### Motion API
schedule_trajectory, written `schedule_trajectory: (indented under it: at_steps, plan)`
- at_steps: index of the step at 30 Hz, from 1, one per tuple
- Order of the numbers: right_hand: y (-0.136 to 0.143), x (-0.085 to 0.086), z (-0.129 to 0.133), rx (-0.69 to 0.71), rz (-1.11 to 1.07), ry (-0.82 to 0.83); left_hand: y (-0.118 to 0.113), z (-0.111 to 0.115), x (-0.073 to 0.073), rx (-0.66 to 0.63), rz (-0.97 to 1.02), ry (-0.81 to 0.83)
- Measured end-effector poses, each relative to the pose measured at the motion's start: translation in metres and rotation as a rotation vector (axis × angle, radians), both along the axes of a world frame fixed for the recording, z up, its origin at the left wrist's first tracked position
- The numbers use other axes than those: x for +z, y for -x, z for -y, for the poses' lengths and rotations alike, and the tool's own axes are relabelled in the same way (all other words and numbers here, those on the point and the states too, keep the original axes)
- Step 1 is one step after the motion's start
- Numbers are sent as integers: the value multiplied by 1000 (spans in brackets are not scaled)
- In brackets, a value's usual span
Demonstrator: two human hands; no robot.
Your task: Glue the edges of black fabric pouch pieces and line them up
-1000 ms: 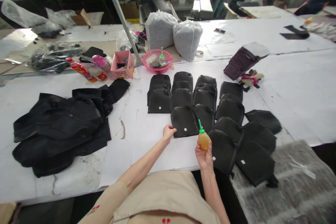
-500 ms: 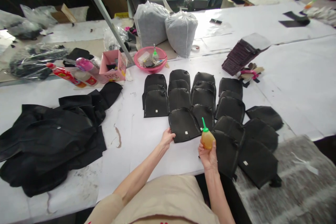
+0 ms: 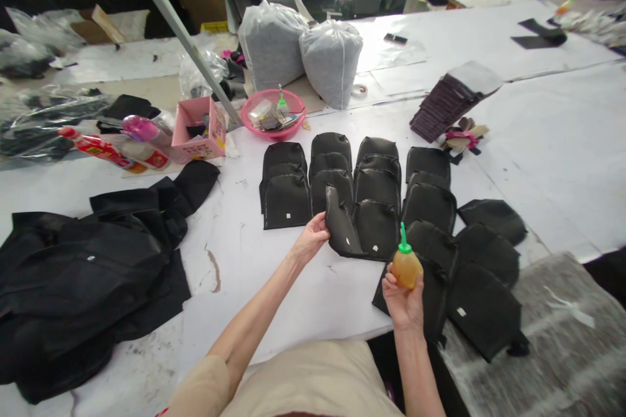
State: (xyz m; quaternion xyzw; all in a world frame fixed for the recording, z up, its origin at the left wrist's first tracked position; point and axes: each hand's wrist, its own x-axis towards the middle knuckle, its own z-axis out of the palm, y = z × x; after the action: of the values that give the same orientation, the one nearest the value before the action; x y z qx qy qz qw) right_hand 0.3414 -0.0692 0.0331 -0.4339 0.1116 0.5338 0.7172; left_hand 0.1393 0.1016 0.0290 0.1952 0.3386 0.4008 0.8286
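Pinched in my left hand [image 3: 313,236] is the left edge of a black curved panel [image 3: 341,225], which is lifted and tilted off the white table. My right hand [image 3: 405,296] is wrapped round a squeeze bottle [image 3: 407,270] of amber liquid, its green nozzle pointing up. The bottle is held above more black panels. Several such panels lie in overlapping columns in front of me, among them a black panel [image 3: 286,199] at the left with a small white label and a black panel [image 3: 377,228] beside the lifted one.
A pink basin [image 3: 246,124] with small items, a pink box [image 3: 215,138] and bottles stand at the back left. Black fabric [image 3: 88,273] is heaped on the left. White sacks [image 3: 332,58] and a stack of dark pieces [image 3: 440,107] are farther back. A grey sheet [image 3: 552,326] covers the right corner.
My left hand has raised the left side of the black panel, which lay flat before. My right hand has shifted slightly right with the bottle.
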Motion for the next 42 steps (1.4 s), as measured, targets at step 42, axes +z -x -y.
schedule_trajectory:
  at_steps: [42]
  plan:
    - [40, -12, 7, 170, -36, 60, 81, 51, -7, -98, 59, -92]
